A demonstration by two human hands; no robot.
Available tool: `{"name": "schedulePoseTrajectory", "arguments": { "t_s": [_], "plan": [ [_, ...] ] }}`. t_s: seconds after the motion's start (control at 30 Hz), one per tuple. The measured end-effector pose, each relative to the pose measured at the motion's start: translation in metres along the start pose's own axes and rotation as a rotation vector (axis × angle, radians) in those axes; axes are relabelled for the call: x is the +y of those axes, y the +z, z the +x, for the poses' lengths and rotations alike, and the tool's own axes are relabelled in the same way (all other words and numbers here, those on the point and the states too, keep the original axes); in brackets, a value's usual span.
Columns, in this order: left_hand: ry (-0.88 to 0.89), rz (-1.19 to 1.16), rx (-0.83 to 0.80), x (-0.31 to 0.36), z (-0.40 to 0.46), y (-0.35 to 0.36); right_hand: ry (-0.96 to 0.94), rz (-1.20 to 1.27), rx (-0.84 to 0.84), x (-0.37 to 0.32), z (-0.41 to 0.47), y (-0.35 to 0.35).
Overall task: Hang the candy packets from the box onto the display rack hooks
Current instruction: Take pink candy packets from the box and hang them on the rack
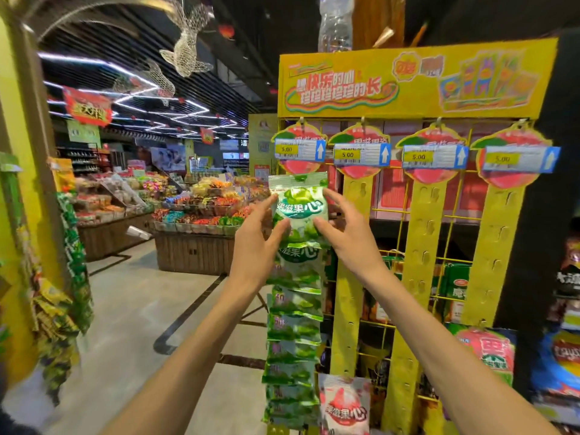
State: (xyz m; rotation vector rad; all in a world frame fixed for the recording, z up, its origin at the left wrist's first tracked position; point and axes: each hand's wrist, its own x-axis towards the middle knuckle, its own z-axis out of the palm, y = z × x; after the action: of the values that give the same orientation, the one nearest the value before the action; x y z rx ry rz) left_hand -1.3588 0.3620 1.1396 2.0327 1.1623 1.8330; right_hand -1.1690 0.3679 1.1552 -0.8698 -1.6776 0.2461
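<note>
Beside the yellow display rack (pixel 417 80), four price tags (pixel 299 149) hang under the header; three yellow strips (pixel 422 246) to the right stand bare. Pink packet (pixel 343 403) low down, just right of the green column (pixel 293 334) of hung packets. Both arms reach up and forward. Left hand (pixel 255 240) and right hand (pixel 348 233) pinch a green candy packet (pixel 299 208) by its sides, thumbs in front, held at the column's top, below the leftmost tag. Open aisle floor (pixel 131 309) left; produce bins (pixel 194 246) beyond.
</note>
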Motion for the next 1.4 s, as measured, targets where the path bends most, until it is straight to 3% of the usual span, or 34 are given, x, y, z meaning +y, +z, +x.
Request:
{"name": "schedulePoseTrajectory", "arguments": {
  "t_s": [0.5,1.1,1.4],
  "plan": [
    [0.068,0.180,0.007,-0.031,-0.021,0.004,0.016,-0.179,0.100,0.009,-0.033,0.017],
    [0.017,-0.091,-0.095,-0.031,-0.051,-0.005,0.113,-0.281,0.035,-0.006,-0.059,0.018],
    [0.229,0.486,-0.115,-0.039,-0.114,-0.008,0.103,-0.461,-0.201,-0.001,-0.116,-0.011]
  ]
}}
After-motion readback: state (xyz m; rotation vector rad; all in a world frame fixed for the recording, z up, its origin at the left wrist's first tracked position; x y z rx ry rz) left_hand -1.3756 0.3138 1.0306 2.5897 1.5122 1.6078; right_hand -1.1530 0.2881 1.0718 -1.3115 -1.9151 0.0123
